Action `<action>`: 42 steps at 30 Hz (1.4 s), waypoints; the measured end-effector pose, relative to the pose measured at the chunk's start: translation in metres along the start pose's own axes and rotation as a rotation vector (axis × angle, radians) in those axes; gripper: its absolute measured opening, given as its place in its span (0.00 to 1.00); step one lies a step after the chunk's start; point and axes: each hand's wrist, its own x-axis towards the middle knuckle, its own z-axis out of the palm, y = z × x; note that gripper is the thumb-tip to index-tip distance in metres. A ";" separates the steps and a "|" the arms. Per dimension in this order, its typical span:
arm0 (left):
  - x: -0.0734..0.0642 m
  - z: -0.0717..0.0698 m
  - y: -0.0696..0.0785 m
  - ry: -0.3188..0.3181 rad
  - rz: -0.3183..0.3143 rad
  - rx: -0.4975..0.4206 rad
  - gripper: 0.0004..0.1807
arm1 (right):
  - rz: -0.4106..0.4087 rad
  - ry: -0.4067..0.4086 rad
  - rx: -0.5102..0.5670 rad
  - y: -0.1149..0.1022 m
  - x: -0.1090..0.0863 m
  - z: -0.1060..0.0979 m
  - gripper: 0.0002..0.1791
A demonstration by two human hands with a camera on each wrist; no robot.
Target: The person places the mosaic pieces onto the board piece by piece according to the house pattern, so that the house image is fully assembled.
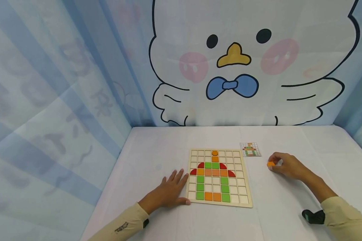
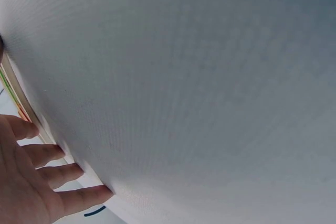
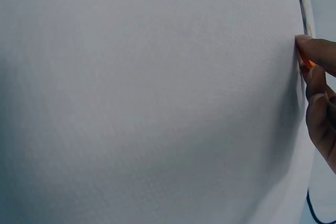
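A wooden grid board lies on the white table with red, green and orange pieces in its cells, a round orange one in the top row. My left hand rests flat on the table at the board's left edge, fingers spread and straight, thumb by the lower left corner. To the right of the board, my right hand pinches a small orange piece between thumb and fingers, low over the table. The right wrist view shows only a sliver of this orange piece, so its shape is mostly hidden.
A small picture card with a similar coloured grid lies just off the board's upper right corner. Behind the table hangs a curtain with a cartoon figure. Another curtain hangs along the left side.
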 end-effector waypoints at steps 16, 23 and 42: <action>-0.001 -0.001 -0.001 0.014 0.008 0.004 0.56 | 0.013 -0.067 0.164 -0.002 0.000 0.000 0.17; -0.001 -0.001 -0.001 0.018 0.013 -0.005 0.56 | 0.019 -0.102 0.273 -0.010 0.002 -0.003 0.19; -0.001 -0.001 0.000 0.009 0.014 -0.008 0.56 | -0.055 -0.172 0.339 -0.041 0.032 0.009 0.19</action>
